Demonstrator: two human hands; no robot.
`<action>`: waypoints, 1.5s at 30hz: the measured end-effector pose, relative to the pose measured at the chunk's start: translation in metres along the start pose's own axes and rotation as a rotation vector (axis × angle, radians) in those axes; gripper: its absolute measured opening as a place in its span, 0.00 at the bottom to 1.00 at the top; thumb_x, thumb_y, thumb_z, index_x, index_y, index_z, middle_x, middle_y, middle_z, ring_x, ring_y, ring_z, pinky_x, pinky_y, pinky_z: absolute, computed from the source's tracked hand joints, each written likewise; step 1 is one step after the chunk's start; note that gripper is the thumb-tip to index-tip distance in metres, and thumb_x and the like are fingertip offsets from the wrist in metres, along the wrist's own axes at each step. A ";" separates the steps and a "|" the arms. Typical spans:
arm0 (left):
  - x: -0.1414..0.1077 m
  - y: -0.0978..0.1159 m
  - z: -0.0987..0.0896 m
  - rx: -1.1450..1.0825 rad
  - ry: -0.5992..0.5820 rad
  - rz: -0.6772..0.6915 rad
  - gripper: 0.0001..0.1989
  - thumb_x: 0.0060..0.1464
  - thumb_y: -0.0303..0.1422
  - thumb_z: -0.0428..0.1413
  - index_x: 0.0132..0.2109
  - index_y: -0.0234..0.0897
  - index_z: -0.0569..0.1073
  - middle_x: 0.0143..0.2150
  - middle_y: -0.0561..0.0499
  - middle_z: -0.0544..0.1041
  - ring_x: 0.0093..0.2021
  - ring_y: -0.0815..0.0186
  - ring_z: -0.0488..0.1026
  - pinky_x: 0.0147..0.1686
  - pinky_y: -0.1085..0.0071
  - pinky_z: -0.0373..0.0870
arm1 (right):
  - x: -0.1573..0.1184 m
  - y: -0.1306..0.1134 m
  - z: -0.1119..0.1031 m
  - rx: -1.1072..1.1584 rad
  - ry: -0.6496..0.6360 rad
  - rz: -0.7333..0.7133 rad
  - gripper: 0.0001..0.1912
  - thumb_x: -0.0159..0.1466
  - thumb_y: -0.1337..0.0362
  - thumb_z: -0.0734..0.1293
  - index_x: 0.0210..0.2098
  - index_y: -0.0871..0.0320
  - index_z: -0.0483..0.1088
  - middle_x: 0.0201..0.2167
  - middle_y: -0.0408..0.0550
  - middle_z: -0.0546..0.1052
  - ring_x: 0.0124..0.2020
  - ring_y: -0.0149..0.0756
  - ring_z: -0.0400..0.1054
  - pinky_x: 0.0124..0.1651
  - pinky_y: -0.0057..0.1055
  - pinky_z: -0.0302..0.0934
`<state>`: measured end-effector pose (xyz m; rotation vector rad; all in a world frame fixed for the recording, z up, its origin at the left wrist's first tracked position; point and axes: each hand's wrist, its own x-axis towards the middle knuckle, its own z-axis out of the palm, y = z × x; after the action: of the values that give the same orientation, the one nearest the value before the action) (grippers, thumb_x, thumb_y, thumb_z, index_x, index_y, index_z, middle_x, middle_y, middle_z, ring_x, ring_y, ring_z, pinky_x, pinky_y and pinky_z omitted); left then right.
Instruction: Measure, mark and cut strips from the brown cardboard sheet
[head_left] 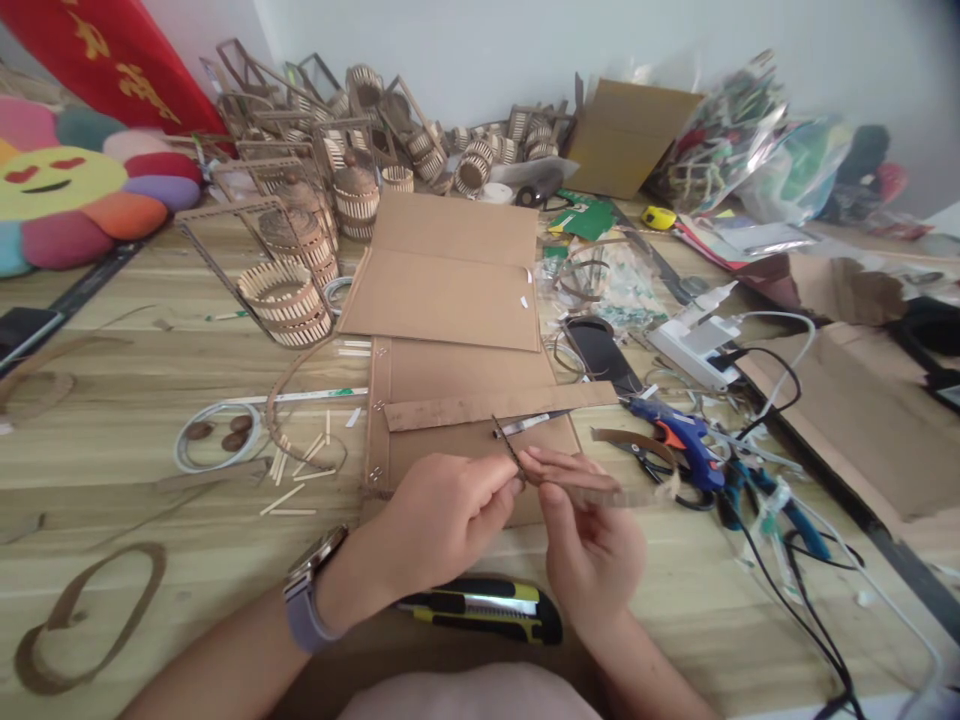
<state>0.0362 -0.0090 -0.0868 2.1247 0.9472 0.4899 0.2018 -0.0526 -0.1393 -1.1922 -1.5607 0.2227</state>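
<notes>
My left hand [457, 505] is closed, its thumb and forefinger pinching a thin, dark-edged end of a brown cardboard strip [634, 497]. From the other side, my right hand [592, 540] grips the same strip, with the thumb below and the fingers laid over it. The strip's frayed far end sticks out to the right. Both hands meet above a cardboard sheet [450, 457], where a longer flat cardboard strip [480, 405] and a pen [525, 426] lie just beyond them. A yellow and black utility knife [484, 608] rests below my hands, nearest to my left wrist.
On the right are a blue glue gun [686, 440], pliers [780, 505], a phone [600, 350] and a power strip [694, 345] with cables. Small wooden sticks [289, 490] and a tape roll [217, 438] lie left. Miniature slatted buckets [285, 300] stand at the back left.
</notes>
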 end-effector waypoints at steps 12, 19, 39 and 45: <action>-0.002 0.008 0.003 0.216 -0.021 -0.114 0.16 0.69 0.33 0.43 0.32 0.38 0.66 0.25 0.52 0.73 0.25 0.65 0.70 0.24 0.71 0.54 | -0.005 0.001 -0.002 -0.106 -0.036 -0.144 0.11 0.65 0.72 0.65 0.44 0.51 0.68 0.41 0.45 0.83 0.45 0.40 0.77 0.53 0.45 0.60; -0.002 0.007 0.002 0.205 -0.013 -0.038 0.15 0.68 0.31 0.43 0.30 0.38 0.63 0.23 0.54 0.71 0.22 0.67 0.66 0.23 0.71 0.51 | -0.008 0.000 -0.003 -0.056 -0.019 -0.071 0.09 0.66 0.71 0.64 0.43 0.52 0.69 0.40 0.45 0.83 0.44 0.42 0.77 0.54 0.47 0.59; 0.001 0.005 -0.005 -0.021 -0.055 -0.112 0.13 0.63 0.30 0.45 0.28 0.39 0.58 0.22 0.56 0.65 0.22 0.70 0.59 0.24 0.70 0.47 | 0.001 -0.006 0.001 0.287 0.036 0.191 0.08 0.67 0.69 0.65 0.41 0.53 0.75 0.37 0.47 0.81 0.42 0.39 0.76 0.45 0.38 0.71; -0.001 0.010 -0.005 -0.015 -0.001 -0.136 0.13 0.61 0.30 0.46 0.27 0.39 0.56 0.21 0.57 0.62 0.21 0.70 0.57 0.25 0.70 0.46 | -0.001 -0.001 -0.001 0.144 -0.077 0.020 0.12 0.65 0.73 0.65 0.44 0.52 0.74 0.44 0.48 0.78 0.49 0.42 0.71 0.54 0.46 0.66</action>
<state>0.0372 -0.0116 -0.0758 2.0307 1.0755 0.4260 0.2018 -0.0539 -0.1388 -1.0982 -1.5719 0.3913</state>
